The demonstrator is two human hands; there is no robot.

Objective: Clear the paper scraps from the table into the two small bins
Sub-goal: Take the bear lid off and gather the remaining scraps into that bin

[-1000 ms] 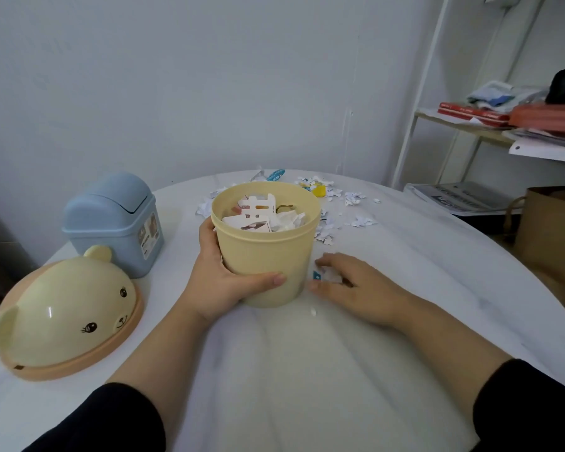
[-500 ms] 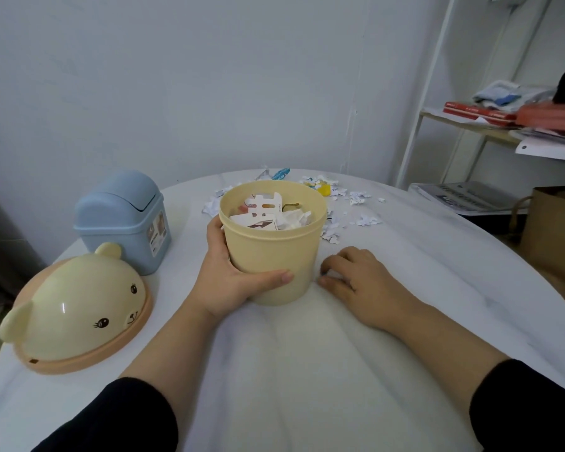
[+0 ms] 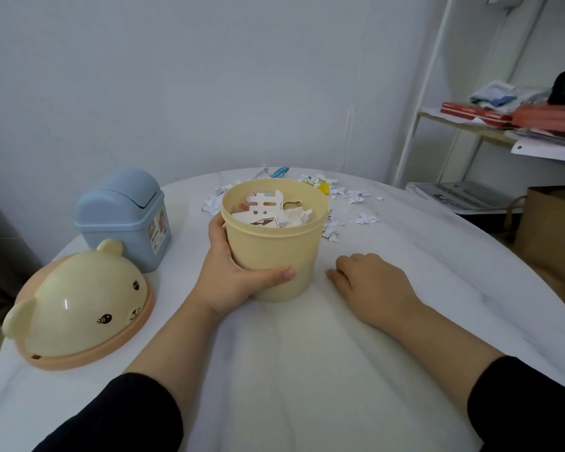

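Note:
A yellow bin (image 3: 271, 256) without a lid stands mid-table, full of paper pieces. My left hand (image 3: 229, 278) grips its left side, thumb across the front. To the bin's right, my right hand (image 3: 372, 282) rests on the white table (image 3: 307, 370), knuckles up and fingers curled under. What those fingers hold is hidden. Several loose paper scraps (image 3: 356, 197) lie behind the yellow bin at the table's far edge. A blue bin (image 3: 124, 213) with a swing lid stands at the left.
The bear-faced dome lid (image 3: 79, 305) lies at the table's left edge, in front of the blue bin. Beyond the table to the right are a white shelf (image 3: 470, 125) with books and papers, and a brown paper bag (image 3: 555, 236).
My right hand's fingers closed over a small scrap beside the yellow bin and drew back; that scrap no longer shows on the table. The left hand kept its grip on the bin.

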